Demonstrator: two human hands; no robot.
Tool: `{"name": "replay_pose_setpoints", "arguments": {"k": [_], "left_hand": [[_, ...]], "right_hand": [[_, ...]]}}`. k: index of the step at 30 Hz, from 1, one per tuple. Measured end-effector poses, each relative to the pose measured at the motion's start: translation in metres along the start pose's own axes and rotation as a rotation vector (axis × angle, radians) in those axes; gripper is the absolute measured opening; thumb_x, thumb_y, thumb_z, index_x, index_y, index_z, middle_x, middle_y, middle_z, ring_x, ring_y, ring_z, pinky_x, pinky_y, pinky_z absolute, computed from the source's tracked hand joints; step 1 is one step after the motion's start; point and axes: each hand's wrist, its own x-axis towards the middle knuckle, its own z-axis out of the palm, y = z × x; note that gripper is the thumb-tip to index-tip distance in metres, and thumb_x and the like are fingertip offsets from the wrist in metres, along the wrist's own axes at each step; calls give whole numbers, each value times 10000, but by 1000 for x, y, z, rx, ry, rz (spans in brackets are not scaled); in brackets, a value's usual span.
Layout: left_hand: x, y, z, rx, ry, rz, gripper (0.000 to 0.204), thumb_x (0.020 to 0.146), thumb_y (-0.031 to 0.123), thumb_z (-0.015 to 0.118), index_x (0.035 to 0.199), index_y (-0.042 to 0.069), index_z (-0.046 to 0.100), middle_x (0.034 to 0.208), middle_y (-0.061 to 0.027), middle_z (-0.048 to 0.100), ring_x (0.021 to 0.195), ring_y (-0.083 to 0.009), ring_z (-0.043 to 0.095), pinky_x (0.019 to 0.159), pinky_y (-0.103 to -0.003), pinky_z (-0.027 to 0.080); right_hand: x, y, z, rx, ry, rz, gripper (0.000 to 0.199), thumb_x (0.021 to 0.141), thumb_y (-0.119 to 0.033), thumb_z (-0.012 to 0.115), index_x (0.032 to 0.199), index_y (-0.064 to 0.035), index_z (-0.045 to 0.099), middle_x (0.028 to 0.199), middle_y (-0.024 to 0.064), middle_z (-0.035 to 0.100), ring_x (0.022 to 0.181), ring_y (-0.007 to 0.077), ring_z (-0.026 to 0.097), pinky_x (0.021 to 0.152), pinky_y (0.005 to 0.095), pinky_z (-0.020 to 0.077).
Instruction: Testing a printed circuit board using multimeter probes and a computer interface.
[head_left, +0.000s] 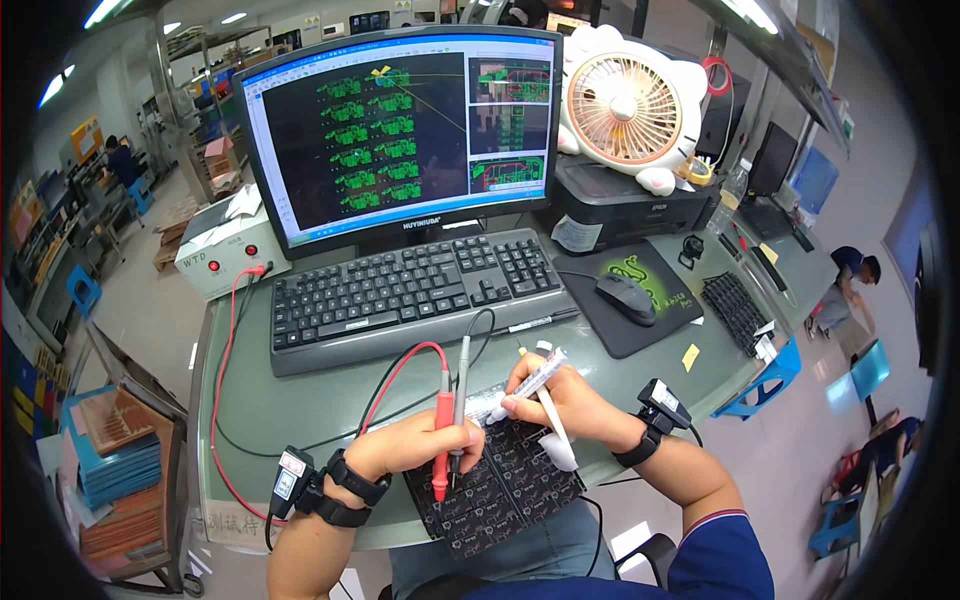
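Note:
My left hand (420, 443) is closed round two test probes, a red probe (443, 410) and a grey-and-black probe (461, 385). Their lower ends point down at a dark panel of circuit boards (490, 505) at the table's front edge. Pinched in my right hand (580, 405) is a white marker pen (535, 380), its lower end over the panel's upper part. A thin white stick (550, 412) also passes by the right fingers, and a rounded white piece (558, 452) sits at its lower end. Whether the tips touch the boards I cannot tell.
Behind my hands lie a black keyboard (420, 290) and a mouse (625, 298) on its pad. Beyond stand a monitor (365, 140), a white fan (625, 105) and a black printer (635, 205). The probes' red lead (217, 400) runs to a white box (215, 245).

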Motion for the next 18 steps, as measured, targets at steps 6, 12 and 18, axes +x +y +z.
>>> {"name": "replay_pose_setpoints", "arguments": {"k": [6,12,18], "left_hand": [[0,4,0,-9,14,-20,416,954,307,398,737,8,589,715,-44,582,710,-149,517,715,-281,422],[0,2,-2,-4,5,-16,413,949,305,399,739,7,591,720,-47,583,712,-146,515,713,-279,417],[0,-4,-3,-16,-6,12,406,931,314,414,719,12,584,695,-47,556,694,-160,500,716,-277,407]], "right_hand": [[-2,-7,0,-122,7,-14,209,856,-192,720,872,-40,578,789,31,599,738,126,577,660,286,466],[-3,-4,0,-107,80,-5,209,859,-194,709,876,-33,577,782,45,593,734,139,572,647,295,453],[-3,-5,-5,-143,16,-86,195,884,-181,680,890,-25,562,768,47,582,712,132,604,633,272,481]]}}
